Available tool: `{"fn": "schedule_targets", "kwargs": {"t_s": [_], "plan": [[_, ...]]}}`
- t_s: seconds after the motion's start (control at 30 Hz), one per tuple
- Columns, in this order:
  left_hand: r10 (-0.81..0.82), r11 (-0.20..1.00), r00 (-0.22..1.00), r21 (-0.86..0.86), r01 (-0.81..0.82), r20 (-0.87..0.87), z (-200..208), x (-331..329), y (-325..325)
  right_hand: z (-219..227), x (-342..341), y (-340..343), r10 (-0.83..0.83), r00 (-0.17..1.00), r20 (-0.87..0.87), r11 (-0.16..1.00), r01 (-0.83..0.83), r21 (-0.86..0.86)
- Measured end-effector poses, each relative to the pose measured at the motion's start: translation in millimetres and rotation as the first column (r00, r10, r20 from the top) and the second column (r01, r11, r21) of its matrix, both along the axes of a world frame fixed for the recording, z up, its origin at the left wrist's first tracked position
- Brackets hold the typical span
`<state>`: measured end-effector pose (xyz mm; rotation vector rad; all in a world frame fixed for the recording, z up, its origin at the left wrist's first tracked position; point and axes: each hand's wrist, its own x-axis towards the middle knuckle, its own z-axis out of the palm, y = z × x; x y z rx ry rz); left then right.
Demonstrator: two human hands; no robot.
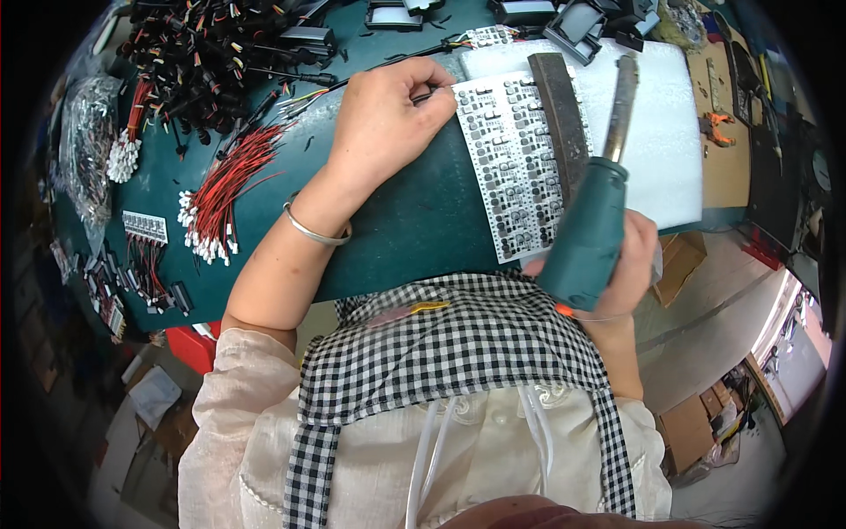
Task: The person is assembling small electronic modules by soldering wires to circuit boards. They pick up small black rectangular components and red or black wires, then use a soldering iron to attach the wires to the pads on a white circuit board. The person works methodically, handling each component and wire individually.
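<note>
My left hand (388,119) is closed in a pinch on a short piece of black cable (425,91), beside the upper left corner of a white circuit board panel (502,167). The cable's ends are hidden by my fingers. My right hand (630,273) is wrapped round a green-handled tool (586,234) with a long metal barrel, which points away from me over a white foam sheet (665,141). Whether it is a hot-air gun or a soldering iron is unclear. Across the panel, full of small dark parts, lies a dark metal bar (560,119).
A heap of black cables (203,62) fills the far left, with red wires with white plugs (225,189) nearer me. Black housings (577,26) lie at the back. Orange-handled pliers (718,128) rest on a brown board (727,167) at the right.
</note>
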<state>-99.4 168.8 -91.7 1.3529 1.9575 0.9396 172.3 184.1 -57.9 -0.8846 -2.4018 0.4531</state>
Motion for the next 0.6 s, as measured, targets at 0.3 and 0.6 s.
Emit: {"fn": "schedule_targets", "kwargs": {"t_s": [0.3,0.6], "plan": [[0.005,0.999,1.0,0.04,-0.004,-0.027,-6,0,2,8,-4,-17,0.024,0.974,0.223,1.0,-0.019,-0.024],[0.041,0.997,0.999,0.065,-0.039,-0.028,-10,4,-6,3,3,-24,-0.08,0.978,0.19,0.996,0.086,-0.02]]}}
